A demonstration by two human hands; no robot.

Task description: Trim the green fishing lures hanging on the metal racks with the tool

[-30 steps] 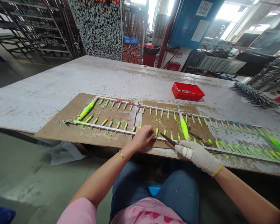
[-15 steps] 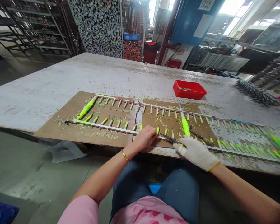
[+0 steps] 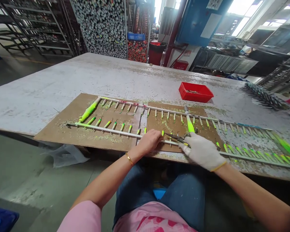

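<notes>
Concrete flooring and steel shelving fill this workshop around a long, paint-flecked table [image 3: 62, 87], where a person sits at the near edge in jeans [image 3: 183, 196] and a pink top [image 3: 82, 216]. Closest in, the bare left hand [image 3: 148, 141], with a gold bracelet [image 3: 129, 158] at its wrist, rests with curled fingers on the front rail [image 3: 106, 133] of a long white rack; whether it pinches anything is hidden from this view. The right hand [image 3: 201, 151], in a white knit glove, is closed around small pointed scissors [image 3: 175, 138], their blades aimed left just above the rail and near the left hand.

Rows of slim neon-green fishing floats [image 3: 122, 127] stand between the rack's rails, which lie on a brown board [image 3: 70, 112] and run past it onto the table. Green shavings [image 3: 106, 138] litter the board. Two larger floats [image 3: 89, 109] lie among them. Farther off sit a red plastic tray [image 3: 195, 92] and another loaded rack [image 3: 263, 96]. Beyond the table stand densely stacked shelves [image 3: 99, 29], a red bin [image 3: 156, 51] and a blue cabinet [image 3: 198, 22].
</notes>
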